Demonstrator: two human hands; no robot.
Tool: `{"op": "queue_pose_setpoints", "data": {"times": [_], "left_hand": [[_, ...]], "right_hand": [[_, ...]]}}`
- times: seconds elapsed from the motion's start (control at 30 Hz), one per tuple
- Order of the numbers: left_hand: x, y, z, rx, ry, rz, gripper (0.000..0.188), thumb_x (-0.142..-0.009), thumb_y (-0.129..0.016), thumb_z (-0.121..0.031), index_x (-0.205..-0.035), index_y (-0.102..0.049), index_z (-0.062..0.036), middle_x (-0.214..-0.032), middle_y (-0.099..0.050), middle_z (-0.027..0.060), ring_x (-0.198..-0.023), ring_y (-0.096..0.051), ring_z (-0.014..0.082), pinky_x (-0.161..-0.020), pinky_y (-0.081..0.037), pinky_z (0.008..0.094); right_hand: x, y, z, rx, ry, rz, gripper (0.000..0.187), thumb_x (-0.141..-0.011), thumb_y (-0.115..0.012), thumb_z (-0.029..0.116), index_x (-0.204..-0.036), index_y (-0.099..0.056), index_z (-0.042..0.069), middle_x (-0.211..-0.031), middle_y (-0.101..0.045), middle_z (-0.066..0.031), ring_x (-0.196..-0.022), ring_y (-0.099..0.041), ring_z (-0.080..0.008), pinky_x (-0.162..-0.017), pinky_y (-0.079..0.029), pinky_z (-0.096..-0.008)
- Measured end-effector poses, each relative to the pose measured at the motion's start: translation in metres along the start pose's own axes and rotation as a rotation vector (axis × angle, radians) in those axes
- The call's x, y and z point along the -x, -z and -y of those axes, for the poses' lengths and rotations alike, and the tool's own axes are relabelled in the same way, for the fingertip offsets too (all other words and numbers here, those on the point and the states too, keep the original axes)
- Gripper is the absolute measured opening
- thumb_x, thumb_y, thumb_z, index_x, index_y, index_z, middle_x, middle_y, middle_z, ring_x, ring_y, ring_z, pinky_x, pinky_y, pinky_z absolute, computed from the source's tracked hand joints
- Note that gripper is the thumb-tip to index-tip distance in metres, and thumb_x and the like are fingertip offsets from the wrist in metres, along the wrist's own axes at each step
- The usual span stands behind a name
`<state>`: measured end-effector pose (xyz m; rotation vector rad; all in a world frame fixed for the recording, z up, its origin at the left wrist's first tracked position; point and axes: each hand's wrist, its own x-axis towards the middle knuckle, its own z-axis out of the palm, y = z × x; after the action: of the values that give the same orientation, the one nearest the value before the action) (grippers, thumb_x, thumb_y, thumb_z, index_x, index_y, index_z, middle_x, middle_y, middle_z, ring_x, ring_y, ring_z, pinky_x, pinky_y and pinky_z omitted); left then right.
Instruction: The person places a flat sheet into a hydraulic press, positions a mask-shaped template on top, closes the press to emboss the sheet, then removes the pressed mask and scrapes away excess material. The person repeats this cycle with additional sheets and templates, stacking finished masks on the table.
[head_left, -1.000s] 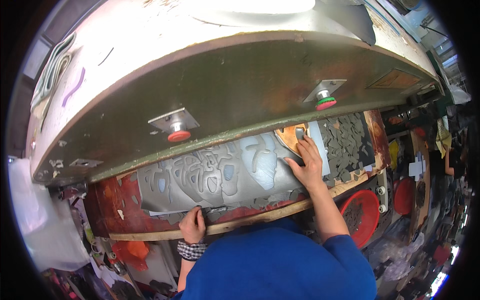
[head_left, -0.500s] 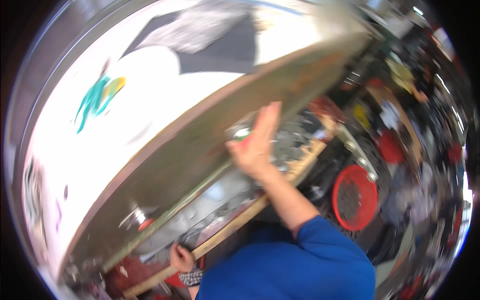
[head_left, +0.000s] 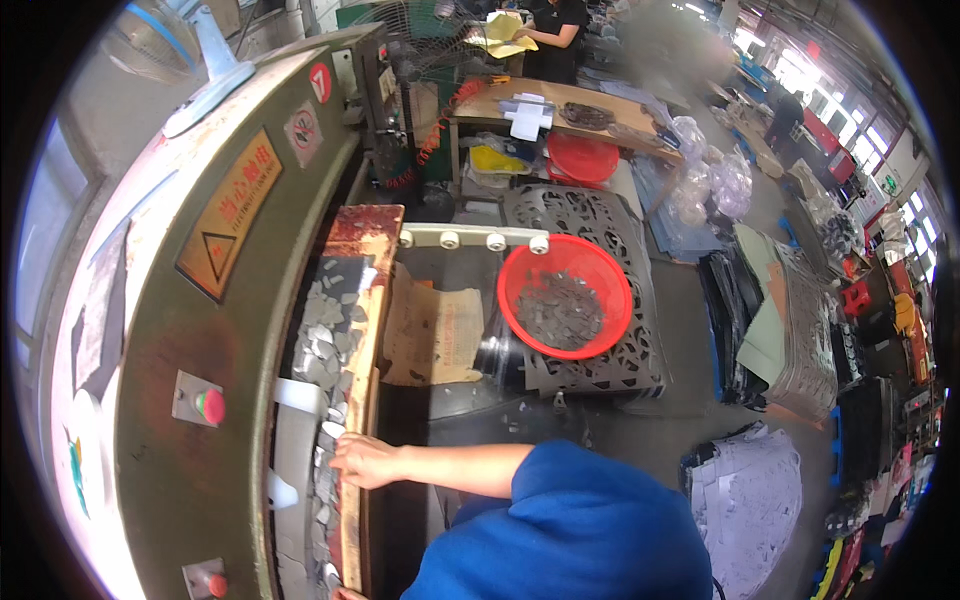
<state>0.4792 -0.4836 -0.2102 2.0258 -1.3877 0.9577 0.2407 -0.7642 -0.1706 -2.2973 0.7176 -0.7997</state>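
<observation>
My right hand (head_left: pixel 366 462) reaches over the wooden front edge (head_left: pixel 360 400) of a green-painted machine's bed, fingers curled together. Just beyond its fingertips is a small white piece (head_left: pixel 333 429), among many grey sheet scraps (head_left: pixel 325 320); whether the fingers grip it is unclear. Of my left hand (head_left: pixel 348 593), only a sliver shows at the bottom edge, by the same wooden rail, its fingers hidden. On the green machine beam (head_left: pixel 150 340) are a button with a green and red cap (head_left: pixel 210 406) and a red button (head_left: pixel 216 585).
A red basin (head_left: pixel 620 300) of grey scraps stands on perforated dark sheets (head_left: pixel 640 365). Rollers on a pale bar (head_left: pixel 470 238) jut beside it. Stacked sheets (head_left: pixel 745 500) lie right. A person in black (head_left: pixel 555 40) handles yellow material at a far bench; a fan (head_left: pixel 150 45) stands upper left.
The view has swung right. My right hand has come away from beside the button on the beam, down to the scraps at the wooden edge. My left hand is now almost out of view.
</observation>
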Motion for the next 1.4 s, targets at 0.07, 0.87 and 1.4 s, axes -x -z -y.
{"op": "queue_pose_setpoints", "data": {"times": [0.07, 0.87, 1.4], "left_hand": [[0.009, 0.0, -0.004, 0.25, 0.231, 0.143, 0.021, -0.081, -0.074, -0.022, -0.078, -0.068, -0.0018, -0.071, -0.062, 0.0164, -0.066, -0.06, 0.0334, -0.063, -0.051, 0.0438], [-0.018, 0.155, -0.165, 0.463, 0.469, 0.437, 0.005, -0.082, -0.066, -0.005, -0.084, -0.067, -0.0006, -0.072, -0.064, 0.0156, -0.067, -0.061, 0.0346, -0.063, -0.049, 0.0411], [-0.106, 0.01, -0.213, 0.249, 0.335, 0.629, 0.05, -0.082, -0.063, -0.01, -0.131, -0.051, -0.0061, -0.137, -0.043, 0.0204, -0.13, -0.04, 0.0369, -0.11, -0.03, 0.0514]], "right_hand": [[0.009, -0.006, -0.006, -0.072, -0.011, -0.005, 0.026, -0.073, -0.071, 0.015, -0.092, -0.066, -0.001, -0.083, -0.062, -0.0153, -0.095, -0.056, -0.0332, -0.087, -0.045, -0.0429], [0.029, 0.094, 0.024, 0.413, -0.152, -0.001, 0.087, -0.059, -0.085, 0.038, -0.133, -0.048, 0.01, -0.129, -0.043, -0.033, -0.112, -0.046, -0.0483, -0.095, -0.042, -0.0523], [0.016, 0.174, -0.015, -0.874, -0.567, -0.337, 0.069, -0.076, -0.068, -0.004, -0.139, -0.038, 0.0, -0.112, -0.064, -0.0188, -0.101, -0.061, -0.0205, -0.088, -0.049, -0.0305]]}}
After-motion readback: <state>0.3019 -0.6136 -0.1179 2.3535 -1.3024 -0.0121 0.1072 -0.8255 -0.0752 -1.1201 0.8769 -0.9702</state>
